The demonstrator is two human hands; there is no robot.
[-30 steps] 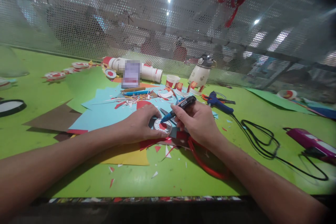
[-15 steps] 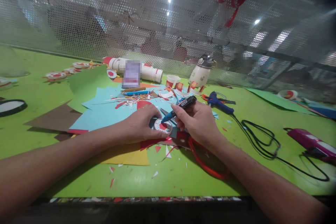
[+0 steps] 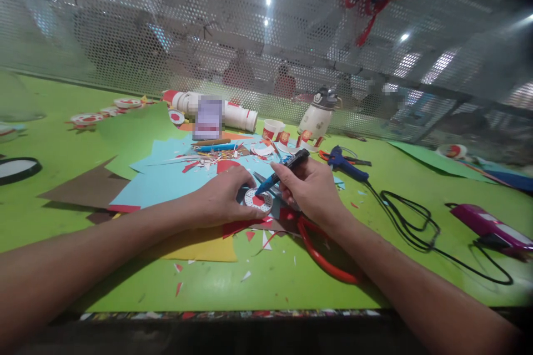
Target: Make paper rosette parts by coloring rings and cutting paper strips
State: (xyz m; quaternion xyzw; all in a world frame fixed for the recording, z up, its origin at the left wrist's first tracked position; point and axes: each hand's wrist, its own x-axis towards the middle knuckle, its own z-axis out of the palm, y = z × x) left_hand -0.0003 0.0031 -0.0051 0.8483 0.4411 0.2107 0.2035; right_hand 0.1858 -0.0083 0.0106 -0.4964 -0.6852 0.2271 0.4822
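Note:
My left hand [image 3: 222, 197] lies on the paper pile with its fingers curled round a small round white and red paper disc [image 3: 258, 200], holding it down. My right hand [image 3: 312, 191] grips a black marker [image 3: 287, 167] with a blue tip. The tip touches the disc's upper edge. Under the disc lie red, blue and yellow paper sheets, and grey scissors [image 3: 266, 182] lie just behind it.
Light blue paper [image 3: 166, 177] and brown paper [image 3: 89, 188] cover the green table [image 3: 270, 283]. A red loop [image 3: 322, 258] lies under my right wrist. A blue glue gun [image 3: 345, 162] with black cord [image 3: 410, 224], a purple tool [image 3: 487, 226], a white bottle [image 3: 318, 116], cups and white tubes stand behind.
Nearly nothing differs. My right hand and the marker have shifted very slightly up and left over the disc; the left hand stays put.

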